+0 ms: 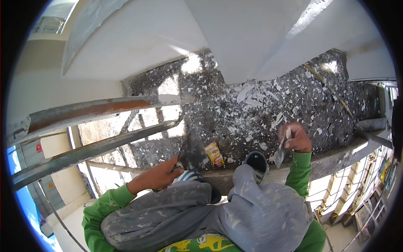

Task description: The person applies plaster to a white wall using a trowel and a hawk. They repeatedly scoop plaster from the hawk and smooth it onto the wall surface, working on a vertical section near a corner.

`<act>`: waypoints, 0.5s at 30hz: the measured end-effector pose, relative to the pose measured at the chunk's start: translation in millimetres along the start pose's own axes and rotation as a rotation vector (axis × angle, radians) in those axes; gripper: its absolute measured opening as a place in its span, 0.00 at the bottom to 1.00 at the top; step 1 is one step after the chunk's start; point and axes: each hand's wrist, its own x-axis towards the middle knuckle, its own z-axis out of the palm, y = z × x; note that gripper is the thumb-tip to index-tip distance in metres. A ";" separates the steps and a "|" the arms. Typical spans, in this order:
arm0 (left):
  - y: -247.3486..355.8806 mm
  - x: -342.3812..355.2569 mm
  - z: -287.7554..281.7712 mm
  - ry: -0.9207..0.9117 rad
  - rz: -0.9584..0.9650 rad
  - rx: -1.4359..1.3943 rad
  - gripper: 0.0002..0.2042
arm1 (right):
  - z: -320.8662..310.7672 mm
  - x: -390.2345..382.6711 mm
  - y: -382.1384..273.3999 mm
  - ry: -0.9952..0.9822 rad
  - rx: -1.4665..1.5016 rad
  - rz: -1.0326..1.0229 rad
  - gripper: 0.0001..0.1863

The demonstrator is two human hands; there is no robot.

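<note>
Left hand (158, 174), lower left of centre, gripped a broad dark metal putty knife (193, 150) extending upper right; right hand (298, 137), right of centre, pinched a narrow grey metal scraper (279, 156) pointing down.

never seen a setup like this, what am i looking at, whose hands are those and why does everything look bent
There is no machine here: these are one person's own bare hands. The single picture comes from a wide fisheye camera on their head, looking down, so straight edges curve. The left hand holds a scraper with a broad dark blade; the right hand holds a narrower scraper. The dark, rough surface is strewn with white flakes, and a yellow packet lies beside the broad blade.
</note>
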 end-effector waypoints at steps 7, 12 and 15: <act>11.5 7.0 -5.2 0.006 0.029 0.053 0.23 | 64.6 42.0 -40.4 -0.942 0.287 -0.075 0.11; 16.0 1.1 -5.1 -0.007 0.055 0.064 0.25 | 61.7 47.9 14.5 0.164 -0.035 0.292 0.11; 31.3 -0.4 -8.4 0.008 0.021 0.057 0.25 | 60.5 54.7 27.1 0.753 0.089 0.148 0.09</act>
